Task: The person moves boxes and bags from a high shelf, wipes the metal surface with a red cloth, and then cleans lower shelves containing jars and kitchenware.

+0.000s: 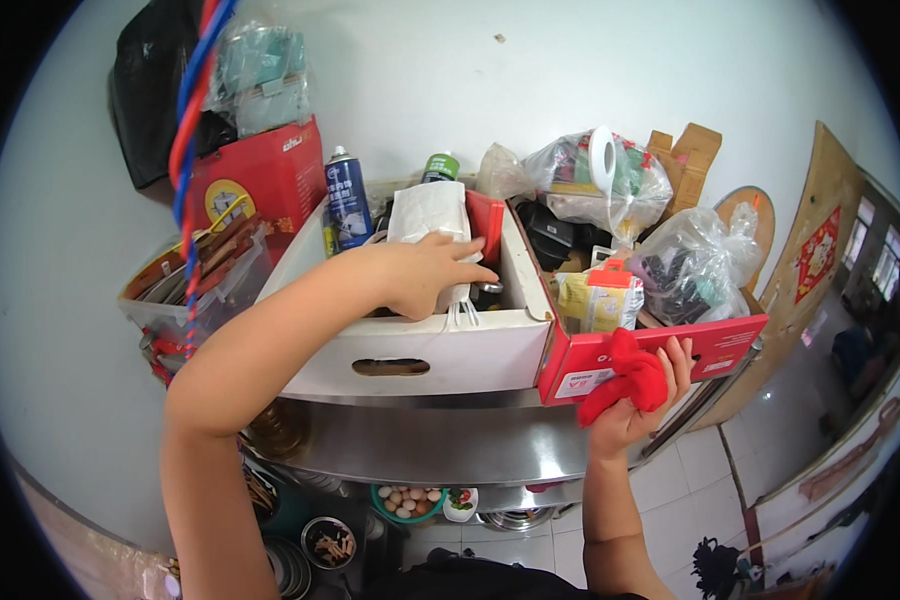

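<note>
My left hand (436, 276) reaches over the front of a white cardboard box (457, 349). It rests against a white packet (429, 210), its visible fingers extended and spread. Beside the fingertips a small metal end (490, 286) shows, its lower part hidden in the box. A bunched red cloth (634, 379) is gripped in my right hand (645, 405), held before the front wall of a red cardboard box (720, 341). Inside that red box are a yellow and silver packet (596, 300) and a knotted clear plastic bag (694, 270) with dark contents.
A blue spray can (347, 199) and a green-topped can (440, 166) stand in the white box. To the left is a clear plastic bin (232, 277). A twisted red and blue cord (187, 142) hangs in front. Below, eggs fill a green basket (439, 506).
</note>
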Action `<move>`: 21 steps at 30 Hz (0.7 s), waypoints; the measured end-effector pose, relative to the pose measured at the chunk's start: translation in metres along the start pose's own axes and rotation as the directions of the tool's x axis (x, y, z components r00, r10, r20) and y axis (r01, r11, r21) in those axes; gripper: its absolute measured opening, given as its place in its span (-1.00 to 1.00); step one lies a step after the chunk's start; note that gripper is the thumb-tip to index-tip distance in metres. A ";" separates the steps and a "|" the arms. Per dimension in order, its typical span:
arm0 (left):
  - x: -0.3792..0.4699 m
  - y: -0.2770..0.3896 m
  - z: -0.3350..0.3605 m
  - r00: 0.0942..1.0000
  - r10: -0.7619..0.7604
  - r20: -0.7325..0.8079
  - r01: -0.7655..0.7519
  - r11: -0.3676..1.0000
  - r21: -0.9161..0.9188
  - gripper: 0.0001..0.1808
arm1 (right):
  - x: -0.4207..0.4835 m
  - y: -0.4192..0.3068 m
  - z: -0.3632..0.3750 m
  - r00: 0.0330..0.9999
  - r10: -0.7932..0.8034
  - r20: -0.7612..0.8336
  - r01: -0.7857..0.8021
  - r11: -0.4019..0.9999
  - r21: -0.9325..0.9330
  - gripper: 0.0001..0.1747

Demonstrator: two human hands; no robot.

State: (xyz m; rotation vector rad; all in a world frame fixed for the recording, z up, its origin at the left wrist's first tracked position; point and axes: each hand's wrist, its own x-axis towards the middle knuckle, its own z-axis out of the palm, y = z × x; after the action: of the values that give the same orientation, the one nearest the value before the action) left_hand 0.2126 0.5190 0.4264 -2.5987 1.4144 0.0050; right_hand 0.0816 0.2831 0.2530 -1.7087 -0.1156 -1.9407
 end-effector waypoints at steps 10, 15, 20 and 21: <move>-0.016 -0.068 -0.010 0.862 0.006 -0.507 -0.044 0.997 -0.064 -0.86 | -0.003 0.017 0.004 0.998 -0.067 0.008 0.067 0.997 -0.045 -0.65; -0.065 -0.076 -0.057 0.580 -0.203 -0.789 0.074 0.978 -0.196 -0.89 | -0.003 0.022 0.001 0.995 -0.088 0.045 0.092 0.992 -0.091 -0.64; -0.096 -0.073 -0.067 0.658 -0.242 -0.713 -0.036 0.936 -0.351 -0.86 | -0.007 0.022 0.001 0.997 -0.065 0.028 0.066 0.997 -0.030 -0.60; -0.093 -0.069 -0.061 0.721 -0.225 -0.656 -0.072 0.916 -0.394 -0.88 | -0.007 0.023 0.001 0.997 -0.067 0.035 0.069 0.996 -0.048 -0.59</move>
State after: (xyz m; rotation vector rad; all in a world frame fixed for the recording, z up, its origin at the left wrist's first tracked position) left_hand 0.2145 0.6230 0.5057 -3.1808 1.6376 -0.8879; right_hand 0.0929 0.2667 0.2397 -1.7909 -0.1407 -1.9798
